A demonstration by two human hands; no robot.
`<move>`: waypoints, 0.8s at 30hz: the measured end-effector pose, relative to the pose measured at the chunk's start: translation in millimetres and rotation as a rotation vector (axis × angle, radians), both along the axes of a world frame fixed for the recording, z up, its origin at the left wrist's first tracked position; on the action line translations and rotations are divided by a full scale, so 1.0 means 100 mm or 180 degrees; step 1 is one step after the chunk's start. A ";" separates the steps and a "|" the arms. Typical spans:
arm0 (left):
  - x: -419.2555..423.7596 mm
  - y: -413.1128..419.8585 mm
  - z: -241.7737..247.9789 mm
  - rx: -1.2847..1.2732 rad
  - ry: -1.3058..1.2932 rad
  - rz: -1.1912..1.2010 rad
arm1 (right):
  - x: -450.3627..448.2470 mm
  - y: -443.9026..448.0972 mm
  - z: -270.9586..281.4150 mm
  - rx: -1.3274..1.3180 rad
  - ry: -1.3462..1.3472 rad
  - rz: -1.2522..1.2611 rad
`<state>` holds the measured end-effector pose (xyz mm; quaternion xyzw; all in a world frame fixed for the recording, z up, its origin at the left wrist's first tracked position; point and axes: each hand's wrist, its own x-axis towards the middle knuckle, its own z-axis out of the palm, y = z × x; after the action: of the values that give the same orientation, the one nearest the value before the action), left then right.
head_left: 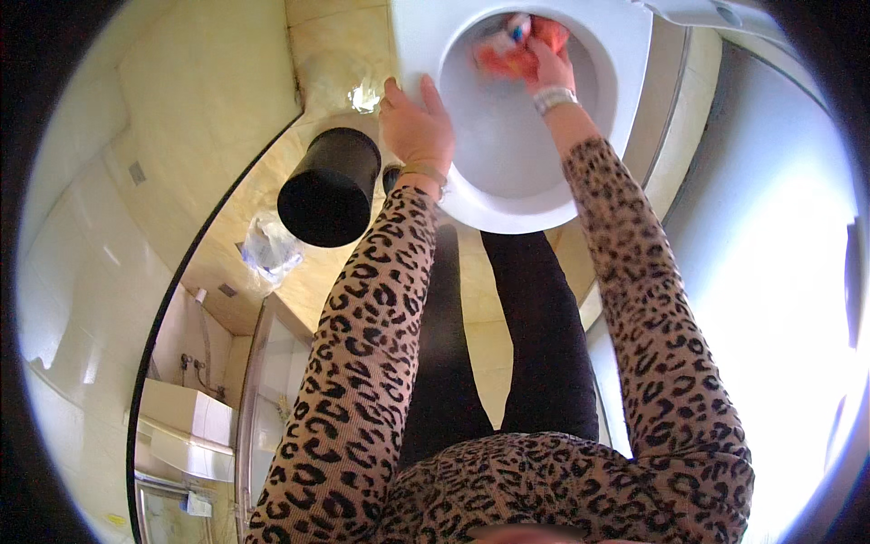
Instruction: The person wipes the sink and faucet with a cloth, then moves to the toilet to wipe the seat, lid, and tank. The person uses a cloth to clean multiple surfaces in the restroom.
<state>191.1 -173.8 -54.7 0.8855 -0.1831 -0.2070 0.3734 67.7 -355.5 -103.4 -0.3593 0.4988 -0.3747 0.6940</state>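
A white tub-like fixture with a wide oval opening and a pale rim (pixel 629 81) stands in front of me. Inside it, my right hand (pixel 549 64) grips a crumpled red-orange item, apparently cloth (pixel 506 60), with white and blue patches. Motion blurs this item and hides its exact form. My left hand (pixel 418 129) is at the left side of the rim, fingers spread and nothing held. Whether it presses on the rim, I cannot tell. Both wrists wear bands, below leopard-print sleeves.
A black cylindrical bin (pixel 326 190) is left of my left forearm. A clear plastic bag (pixel 270 248) lies near it. At the upper right is a white raised lid or panel (pixel 727 13). A large pale surface (pixel 761 238) borders my right arm. Shower fittings (pixel 197 367) show at lower left.
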 end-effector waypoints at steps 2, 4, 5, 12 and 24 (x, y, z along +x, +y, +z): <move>-0.06 -0.08 0.04 0.0003 -0.0033 0.0022 | 0.42 -0.20 -0.20 0.0073 -0.0657 -0.0519; -0.12 -0.19 0.08 -0.0023 -0.0116 0.0021 | 0.62 -0.05 -0.38 -0.1310 0.1883 0.0939; -0.14 -0.25 0.10 -0.0101 -0.0074 0.0055 | 0.68 0.06 -0.45 -0.2317 0.2859 0.1214; -0.17 -0.17 0.28 -0.0055 0.0064 0.0158 | -0.25 1.01 0.28 -0.0969 0.2894 0.3721; -0.15 -0.19 0.34 -0.0163 0.0203 0.0296 | 0.06 0.84 -0.11 -0.2183 0.3073 0.2454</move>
<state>176.3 -193.0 -21.0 0.8762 -0.1350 -0.2128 0.4108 73.8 -271.9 -114.3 -0.8348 0.4419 -0.0370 0.3261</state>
